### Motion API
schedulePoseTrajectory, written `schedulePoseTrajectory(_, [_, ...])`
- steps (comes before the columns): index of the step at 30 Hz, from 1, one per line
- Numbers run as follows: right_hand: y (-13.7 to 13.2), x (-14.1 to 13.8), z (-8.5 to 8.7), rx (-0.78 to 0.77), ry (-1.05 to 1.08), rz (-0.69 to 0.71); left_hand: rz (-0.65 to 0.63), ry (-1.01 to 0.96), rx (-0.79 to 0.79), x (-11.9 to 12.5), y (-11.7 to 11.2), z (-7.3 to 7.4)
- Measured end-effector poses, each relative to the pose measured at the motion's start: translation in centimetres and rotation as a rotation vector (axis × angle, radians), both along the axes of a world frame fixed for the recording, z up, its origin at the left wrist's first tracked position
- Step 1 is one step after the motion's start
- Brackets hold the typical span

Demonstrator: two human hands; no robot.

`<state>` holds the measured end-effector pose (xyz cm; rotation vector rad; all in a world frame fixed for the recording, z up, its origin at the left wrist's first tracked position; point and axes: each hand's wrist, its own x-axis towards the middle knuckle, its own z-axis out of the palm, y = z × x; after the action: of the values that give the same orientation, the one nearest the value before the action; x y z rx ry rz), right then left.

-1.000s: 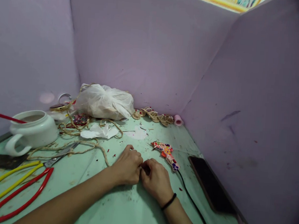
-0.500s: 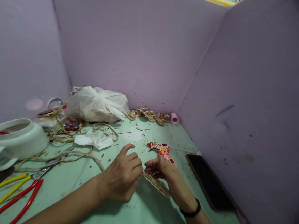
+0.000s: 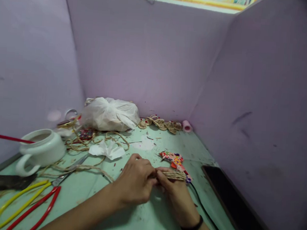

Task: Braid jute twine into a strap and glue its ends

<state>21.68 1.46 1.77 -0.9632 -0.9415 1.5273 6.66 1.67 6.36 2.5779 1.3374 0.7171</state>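
Note:
My right hand [image 3: 175, 195], with a black band on its wrist, grips a flat coil of jute twine [image 3: 175, 175] between thumb and fingers. My left hand [image 3: 135, 180] is closed at the coil's left end, its fingertips meeting those of my right hand. A loose length of twine [image 3: 97, 168] runs across the table and passes behind my left wrist; the stretch inside my left fingers is hidden. Just beyond the coil lies a bright flower-patterned piece [image 3: 175, 160], partly covered by it.
On the left are red-and-yellow-handled scissors [image 3: 56, 181], a white pot [image 3: 44, 149] with a red stick, and a dark hammer-like tool [image 3: 9, 182]. A white plastic bag [image 3: 111, 114], small twine sandals [image 3: 159, 123] and a pink spool [image 3: 186, 126] stand behind. A phone [image 3: 231, 199] lies right, beside a black cable [image 3: 204, 209].
My right hand has closed on the twine coil and raised it level, and my left hand has come up against it. The view has shifted, showing more of the left side.

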Motion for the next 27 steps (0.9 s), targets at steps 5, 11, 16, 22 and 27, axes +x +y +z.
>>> schedulePoseTrajectory(5, [0.4, 0.1, -0.1, -0.143, 0.095, -0.084, 0.456, 0.323, -0.247, -5.5, 2.6, 3.3])
schedulePoseTrajectory(11, [0.3, -0.4, -0.2, -0.173, 0.094, -0.081, 0.586, 0.430, -0.322, -10.6, 5.7, 1.6])
schedulePoseTrajectory(16, [0.4, -0.2, -0.8, -0.188, 0.071, -0.046, 0.777, 0.370, -0.192, -13.4, 5.3, 4.0])
schedulePoseTrajectory(22, [0.5, -0.5, -1.0, -0.177, 0.001, 0.006, 0.879, 0.286, -0.237, -16.6, 5.1, 5.6])
schedulePoseTrajectory(27, [0.6, -0.7, -1.0, -0.190, -0.005, 0.013, 0.959, 0.238, -0.292, -17.1, 6.9, 1.1])
